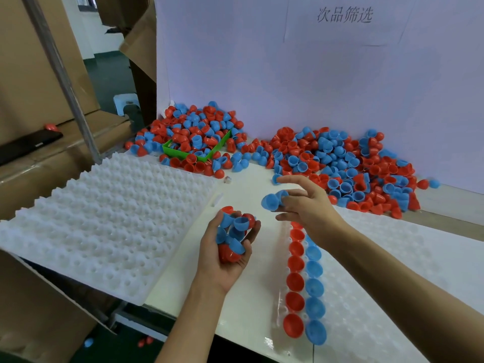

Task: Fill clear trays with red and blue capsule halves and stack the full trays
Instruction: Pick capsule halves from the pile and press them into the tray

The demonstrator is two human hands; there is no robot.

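Both of our hands were busy above the white worktable [251, 195]. Our left hand [225, 255], palm up, cupped a handful of capsule halves [233, 237], red and blue together, with the fingers curled round them. Our right hand [303, 205] hovered just beside it, pinching a single blue half [271, 201] between thumb and fingers, while the forefinger stretched out above.

Farthest left lay a stack of white trays [104, 221], dimpled side up, reaching over the table's near edge. Behind it, against the pale backboard [301, 74], one heap of loose halves [193, 132] spilled into and around a small green bin [183, 153]. A second, wider heap [348, 166] spread along the board to the right, its nearest pieces just beyond our right fingertips.

Under our right forearm sat the clear tray [379, 297], its two leftmost columns filled: a red row [296, 279] and, touching it on the right, a blue row [314, 286], all the cups open side up. We saw no halves in the tray's other pockets. Cardboard boxes [31, 74] stood at the far left.
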